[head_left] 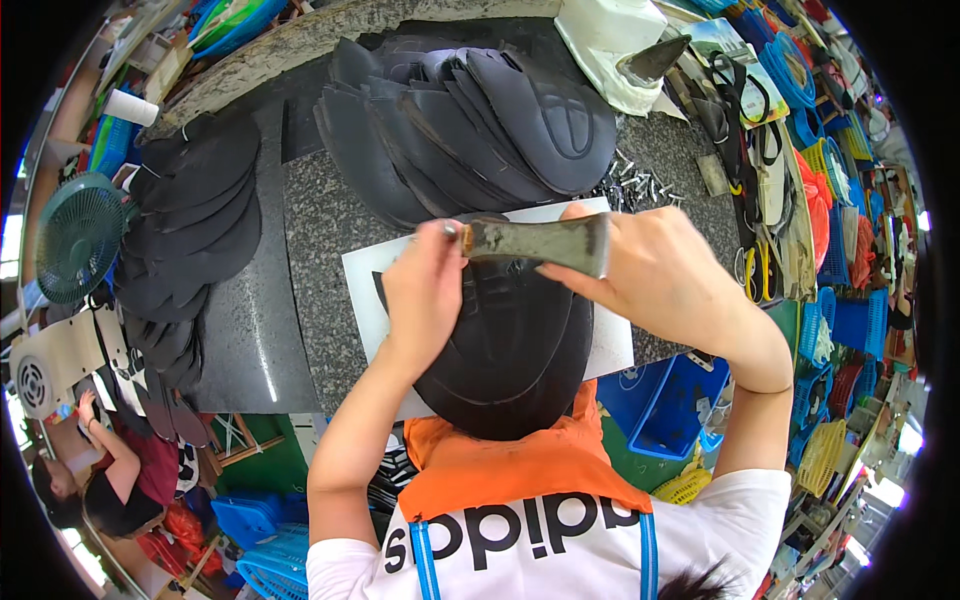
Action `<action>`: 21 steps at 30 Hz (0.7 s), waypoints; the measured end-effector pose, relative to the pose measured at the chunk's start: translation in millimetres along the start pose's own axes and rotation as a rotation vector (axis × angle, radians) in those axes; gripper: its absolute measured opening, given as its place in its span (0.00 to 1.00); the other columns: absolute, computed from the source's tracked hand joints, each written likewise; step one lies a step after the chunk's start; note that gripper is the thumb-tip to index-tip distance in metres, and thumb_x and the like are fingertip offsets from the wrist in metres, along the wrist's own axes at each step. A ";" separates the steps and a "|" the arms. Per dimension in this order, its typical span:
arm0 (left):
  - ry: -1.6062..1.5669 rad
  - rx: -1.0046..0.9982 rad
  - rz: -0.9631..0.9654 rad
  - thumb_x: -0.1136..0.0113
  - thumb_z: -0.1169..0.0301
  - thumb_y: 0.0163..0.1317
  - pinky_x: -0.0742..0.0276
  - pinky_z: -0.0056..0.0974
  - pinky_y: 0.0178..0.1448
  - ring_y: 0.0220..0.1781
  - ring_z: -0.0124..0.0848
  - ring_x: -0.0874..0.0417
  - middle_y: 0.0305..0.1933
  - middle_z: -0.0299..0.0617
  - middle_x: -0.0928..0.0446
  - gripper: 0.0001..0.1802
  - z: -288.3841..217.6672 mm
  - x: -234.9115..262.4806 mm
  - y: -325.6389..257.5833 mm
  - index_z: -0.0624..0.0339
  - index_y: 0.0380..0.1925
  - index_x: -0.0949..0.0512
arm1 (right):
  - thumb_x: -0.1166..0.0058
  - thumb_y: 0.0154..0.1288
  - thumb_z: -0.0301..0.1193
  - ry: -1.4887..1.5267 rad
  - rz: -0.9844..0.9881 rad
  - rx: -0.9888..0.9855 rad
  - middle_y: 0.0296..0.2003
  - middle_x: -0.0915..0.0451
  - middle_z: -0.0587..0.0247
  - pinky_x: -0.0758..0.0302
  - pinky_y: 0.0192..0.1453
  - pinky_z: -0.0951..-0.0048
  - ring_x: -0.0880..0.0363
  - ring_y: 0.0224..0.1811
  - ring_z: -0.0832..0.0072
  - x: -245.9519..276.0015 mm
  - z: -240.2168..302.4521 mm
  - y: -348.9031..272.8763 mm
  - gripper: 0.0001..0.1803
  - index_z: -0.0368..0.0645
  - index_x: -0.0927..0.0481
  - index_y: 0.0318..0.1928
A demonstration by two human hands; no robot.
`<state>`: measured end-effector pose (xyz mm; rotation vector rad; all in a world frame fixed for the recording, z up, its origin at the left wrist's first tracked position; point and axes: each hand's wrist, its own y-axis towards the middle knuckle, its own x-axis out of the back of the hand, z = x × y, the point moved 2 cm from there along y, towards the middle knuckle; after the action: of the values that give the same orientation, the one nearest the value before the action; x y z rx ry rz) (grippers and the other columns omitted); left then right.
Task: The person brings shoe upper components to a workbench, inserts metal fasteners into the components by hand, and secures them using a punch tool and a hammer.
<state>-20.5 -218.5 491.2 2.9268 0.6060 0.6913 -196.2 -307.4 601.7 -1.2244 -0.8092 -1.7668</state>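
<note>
My right hand (665, 260) grips a worn metal hammer (540, 247) whose head spans the gap toward my left hand. The hammer's handle is mostly hidden. My left hand (425, 290) is closed in a pinch, with the shiny end of a small metal punch-like tool (450, 230) showing at its fingertips. Below both hands lies a rounded black molded piece (505, 345), with raised lines on its surface. It rests on a white board (612, 345) and overhangs the bench's near edge, against my orange apron (520, 480).
A fanned pile of black molded pieces (450, 120) lies beyond my hands. Small metal bits (645, 185) are scattered to its right, near a white container (610, 45). More black pieces (195, 215) and a green fan (80, 238) stand left. Another person's arm (110, 445) shows lower left.
</note>
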 end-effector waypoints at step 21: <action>-0.058 -0.023 0.528 0.45 0.80 0.58 0.72 0.58 0.75 0.52 0.34 0.21 0.35 0.32 0.20 0.08 -17.8 13.1 -58.9 0.61 0.38 0.26 | 0.38 0.52 0.29 -0.061 -0.133 -0.025 0.63 0.36 0.50 0.25 0.30 0.59 0.21 0.31 0.52 -51.7 -135.0 -0.9 0.19 0.41 0.38 0.36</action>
<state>-38.9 -159.5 503.3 3.0835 -0.1950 0.6373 -243.7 -408.1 509.5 -1.2720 -0.9251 -1.8584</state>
